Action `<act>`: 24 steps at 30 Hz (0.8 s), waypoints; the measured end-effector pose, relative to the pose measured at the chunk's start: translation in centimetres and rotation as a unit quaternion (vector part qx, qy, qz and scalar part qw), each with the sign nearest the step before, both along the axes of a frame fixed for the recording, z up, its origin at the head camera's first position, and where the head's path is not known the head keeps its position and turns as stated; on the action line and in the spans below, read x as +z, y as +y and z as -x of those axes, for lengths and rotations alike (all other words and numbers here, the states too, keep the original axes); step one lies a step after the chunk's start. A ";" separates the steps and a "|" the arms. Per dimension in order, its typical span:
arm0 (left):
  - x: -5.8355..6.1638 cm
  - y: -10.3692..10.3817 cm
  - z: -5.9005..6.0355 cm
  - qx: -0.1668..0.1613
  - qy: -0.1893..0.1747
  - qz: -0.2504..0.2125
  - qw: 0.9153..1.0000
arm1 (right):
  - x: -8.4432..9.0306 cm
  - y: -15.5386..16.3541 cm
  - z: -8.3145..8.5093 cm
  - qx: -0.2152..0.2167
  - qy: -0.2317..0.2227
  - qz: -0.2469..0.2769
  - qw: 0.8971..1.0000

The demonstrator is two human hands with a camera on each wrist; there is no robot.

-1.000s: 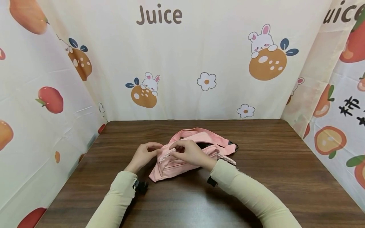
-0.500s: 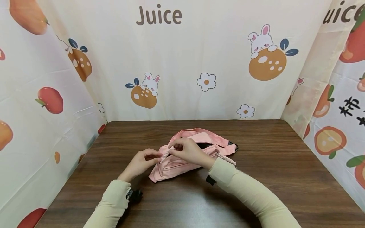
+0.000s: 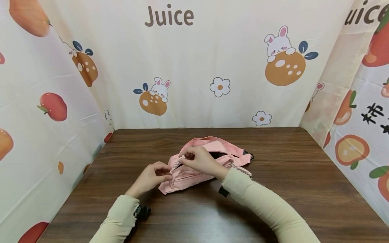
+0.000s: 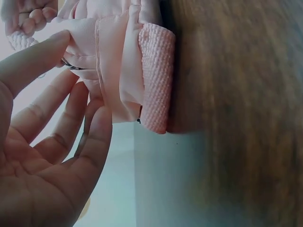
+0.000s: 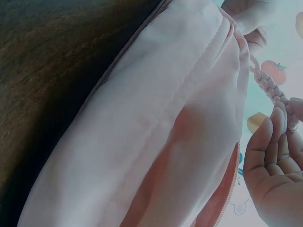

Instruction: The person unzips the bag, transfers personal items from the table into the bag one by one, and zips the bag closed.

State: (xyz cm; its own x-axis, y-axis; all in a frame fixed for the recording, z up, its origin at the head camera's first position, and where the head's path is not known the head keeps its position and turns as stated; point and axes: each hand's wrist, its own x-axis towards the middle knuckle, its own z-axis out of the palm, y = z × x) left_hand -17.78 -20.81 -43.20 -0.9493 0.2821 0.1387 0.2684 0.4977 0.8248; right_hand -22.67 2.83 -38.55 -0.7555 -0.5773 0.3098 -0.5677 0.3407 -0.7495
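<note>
A pink waist bag (image 3: 186,181) lies on the dark wooden table, its top zip partly open over a dark inside. My right hand (image 3: 202,162) pinches the end of a braided zip-pull cord (image 3: 175,164), drawn up taut at the bag's left side; the right wrist view shows this cord (image 5: 271,86) too. At the bag's left end, my left hand (image 3: 149,178) holds the fabric by the zip between thumb and fingers. In the left wrist view its thumb lies on the pink cloth (image 4: 111,61), other fingers behind. The bag's webbing strap end (image 4: 158,75) hangs beside them.
Another braided cord (image 3: 242,169) hangs at the bag's right side. The strap (image 3: 223,142) loops behind the bag, with a black buckle (image 3: 251,156) at the right. A printed curtain (image 3: 194,60) stands along the back and both sides of the table (image 3: 288,162).
My left hand has come down and toward me along the bag's left end and taken hold of the fabric by the zip. My right hand has shifted slightly left, still pinching the cord.
</note>
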 end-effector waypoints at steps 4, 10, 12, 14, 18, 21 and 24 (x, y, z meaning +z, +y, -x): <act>-0.1 0.1 0.0 0.012 0.012 0.012 1.000 | 0.1 0.0 0.0 0.002 -0.002 0.001 1.000; -0.3 0.2 0.3 0.023 0.034 0.044 0.998 | 0.3 0.0 -0.1 0.010 -0.005 0.004 1.000; -0.3 0.3 0.3 0.020 0.039 0.048 0.998 | 0.3 0.0 -0.1 0.012 -0.003 0.003 1.000; -0.3 0.3 0.3 0.018 0.043 0.051 0.998 | 0.4 0.1 -0.1 0.013 -0.001 0.002 1.000; -0.2 0.4 0.3 0.017 0.030 0.059 0.998 | 0.4 0.2 -0.1 0.011 0.000 0.004 1.000; -0.1 0.6 0.3 0.020 0.012 0.060 0.998 | 0.4 0.3 0.0 0.010 -0.001 0.007 1.000; -0.1 0.6 0.3 0.019 0.002 0.059 0.998 | 0.4 0.3 0.1 0.011 -0.002 0.006 1.000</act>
State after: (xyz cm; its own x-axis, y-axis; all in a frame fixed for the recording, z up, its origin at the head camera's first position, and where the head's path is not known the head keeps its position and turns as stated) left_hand -18.06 -20.18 -43.29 -0.9588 0.2613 0.1111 0.2518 0.6015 0.7582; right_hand -22.75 3.15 -38.15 -0.7436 -0.5906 0.3134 -0.5714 0.3181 -0.7565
